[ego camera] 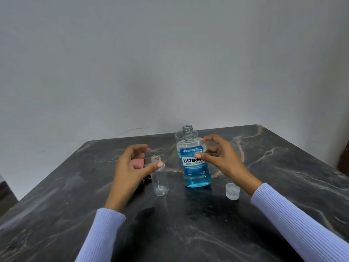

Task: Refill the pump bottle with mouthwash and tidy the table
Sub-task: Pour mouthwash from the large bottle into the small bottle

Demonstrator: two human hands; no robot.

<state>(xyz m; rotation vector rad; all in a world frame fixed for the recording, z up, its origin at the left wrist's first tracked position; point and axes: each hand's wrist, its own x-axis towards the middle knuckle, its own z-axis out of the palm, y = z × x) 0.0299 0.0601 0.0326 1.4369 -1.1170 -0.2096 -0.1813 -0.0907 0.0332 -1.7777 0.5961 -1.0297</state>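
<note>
Label: I read "LISTERINE COOL MINT" on mouthwash bottle (195, 163), frame ctr.
Axis: upright, neck up, uncapped.
Pump bottle (159, 176): upright, empty.
L hand (130, 167): thumb touching it, fingers wide.
R hand (219, 157): loosely cupping mouthwash, grip unclear.

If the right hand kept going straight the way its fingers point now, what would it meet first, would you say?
Most likely the mouthwash bottle: the right hand is open beside it, fingers aimed at its upper body. They look nearly touching, though depth is unclear.
</note>
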